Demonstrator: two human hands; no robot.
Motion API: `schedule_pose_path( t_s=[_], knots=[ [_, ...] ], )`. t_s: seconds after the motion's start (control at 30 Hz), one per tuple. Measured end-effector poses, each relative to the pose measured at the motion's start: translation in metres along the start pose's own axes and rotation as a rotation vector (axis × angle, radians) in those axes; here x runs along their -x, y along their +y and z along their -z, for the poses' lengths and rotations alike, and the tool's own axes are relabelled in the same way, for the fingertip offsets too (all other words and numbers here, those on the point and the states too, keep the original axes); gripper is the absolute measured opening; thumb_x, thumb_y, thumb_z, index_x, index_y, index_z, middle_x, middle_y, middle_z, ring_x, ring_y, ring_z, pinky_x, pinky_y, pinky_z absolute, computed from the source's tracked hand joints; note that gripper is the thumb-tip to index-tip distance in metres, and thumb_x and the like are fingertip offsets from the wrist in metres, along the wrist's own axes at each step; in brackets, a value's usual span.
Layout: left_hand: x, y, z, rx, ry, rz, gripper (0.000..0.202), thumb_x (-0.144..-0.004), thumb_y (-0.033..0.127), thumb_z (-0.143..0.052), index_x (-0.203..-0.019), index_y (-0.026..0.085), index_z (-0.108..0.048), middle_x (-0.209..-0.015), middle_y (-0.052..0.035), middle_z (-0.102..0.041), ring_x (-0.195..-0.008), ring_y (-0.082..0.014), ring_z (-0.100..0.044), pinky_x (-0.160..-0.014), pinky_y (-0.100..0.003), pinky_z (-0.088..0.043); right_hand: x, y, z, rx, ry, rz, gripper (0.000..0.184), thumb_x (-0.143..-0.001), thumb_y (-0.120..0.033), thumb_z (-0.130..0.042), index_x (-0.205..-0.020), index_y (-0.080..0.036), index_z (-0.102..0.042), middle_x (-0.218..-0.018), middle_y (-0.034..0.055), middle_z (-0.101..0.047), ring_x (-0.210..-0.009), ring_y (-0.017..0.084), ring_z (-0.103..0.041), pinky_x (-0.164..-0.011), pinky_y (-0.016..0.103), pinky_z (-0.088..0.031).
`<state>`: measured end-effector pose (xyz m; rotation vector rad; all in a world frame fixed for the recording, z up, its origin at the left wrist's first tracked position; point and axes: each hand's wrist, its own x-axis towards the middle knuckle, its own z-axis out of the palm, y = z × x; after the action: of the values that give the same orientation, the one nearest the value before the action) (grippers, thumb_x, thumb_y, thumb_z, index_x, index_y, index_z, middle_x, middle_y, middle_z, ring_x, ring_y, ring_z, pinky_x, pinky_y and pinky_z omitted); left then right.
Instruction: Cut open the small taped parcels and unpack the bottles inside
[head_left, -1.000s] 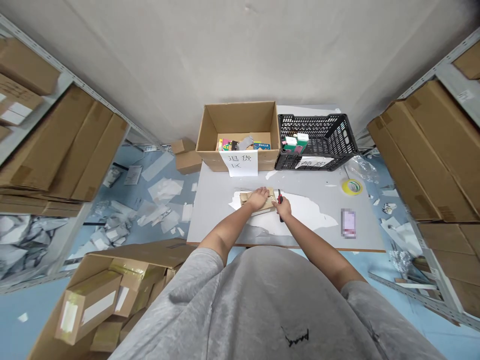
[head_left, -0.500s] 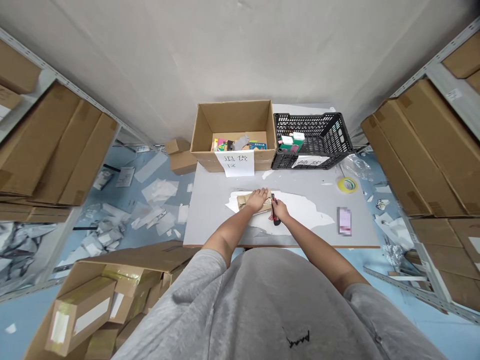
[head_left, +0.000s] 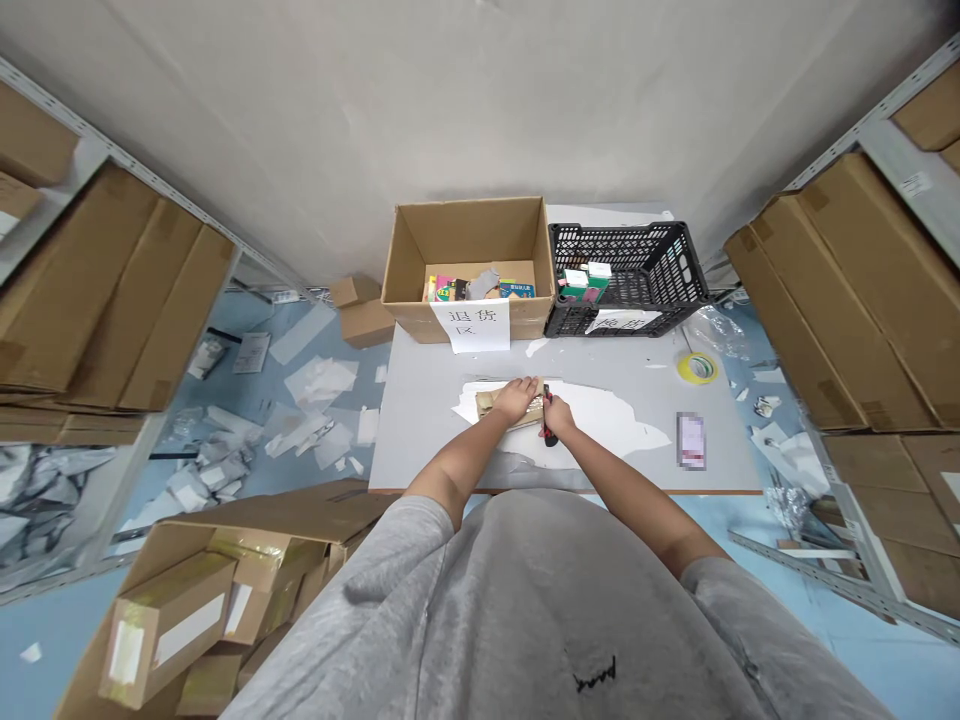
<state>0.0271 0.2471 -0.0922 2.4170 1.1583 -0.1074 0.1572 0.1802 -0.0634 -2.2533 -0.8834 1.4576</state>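
Over on the near half of the white table (head_left: 420, 430), the left hand (head_left: 516, 398) sat open and flat on a small cardboard parcel (head_left: 491, 403) lying long-ways left to right, while the right hand (head_left: 559, 415), clenched round a red box cutter (head_left: 548, 428), was closer to its right end.

A warehouse returns area: steel shelving (head_left: 904, 160), stacked cardboard cartons (head_left: 847, 290), a returns sign (head_left: 470, 326).

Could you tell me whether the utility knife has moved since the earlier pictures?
Yes, the utility knife moved slightly left, now below the black crate's left corner.
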Motion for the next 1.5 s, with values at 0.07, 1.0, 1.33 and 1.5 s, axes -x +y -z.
schedule_pose_path(
  t_s=[0.07,1.0,1.33,1.5],
  knots=[
    [0.000,-0.001,-0.001,-0.015,-0.004,-0.003,0.056,-0.105,0.028,-0.039,-0.160,0.018,-0.037,-0.156,-0.0170,-0.050,-0.142,-0.0286,-0.048,-0.122,-0.042,-0.034,-0.002,-0.003,0.000,0.014,0.003,-0.003,0.042,-0.109,-0.047,-0.036,-0.126,-0.014,-0.055,-0.069,0.0090,-0.069,-0.045,0.024,-0.068,-0.050,0.032,-0.055],
    [-0.006,0.006,0.018,-0.021,-0.068,0.060,0.046,-0.109,0.032,-0.035,-0.150,0.014,-0.046,-0.140,-0.0175,-0.059,-0.118,-0.0252,-0.063,-0.100,-0.032,-0.048,0.008,-0.004,-0.021,-0.087,0.036,-0.043,0.040,-0.111,-0.042,-0.032,-0.130,-0.012,-0.050,-0.075,0.0092,-0.071,-0.045,0.021,-0.069,-0.046,0.029,-0.055],
    [0.001,0.008,0.020,-0.096,-0.076,0.005,0.047,-0.108,0.031,-0.041,-0.152,0.015,-0.042,-0.138,-0.0191,-0.059,-0.115,-0.0252,-0.064,-0.094,-0.032,-0.050,0.003,-0.002,-0.020,-0.208,0.038,-0.070,0.036,-0.110,-0.037,-0.036,-0.126,-0.011,-0.055,-0.068,0.0070,-0.069,-0.044,0.023,-0.069,-0.048,0.032,-0.058],
    [0.002,0.008,0.016,-0.185,-0.065,-0.044,0.055,-0.103,0.025,-0.050,-0.155,0.011,-0.038,-0.136,-0.0223,-0.059,-0.115,-0.0284,-0.066,-0.092,-0.037,-0.053,0.005,0.007,-0.014,-0.219,0.023,-0.069,0.035,-0.109,-0.034,-0.035,-0.123,-0.010,-0.056,-0.060,0.0045,-0.065,-0.044,0.025,-0.069,-0.046,0.032,-0.056]
  ],
)
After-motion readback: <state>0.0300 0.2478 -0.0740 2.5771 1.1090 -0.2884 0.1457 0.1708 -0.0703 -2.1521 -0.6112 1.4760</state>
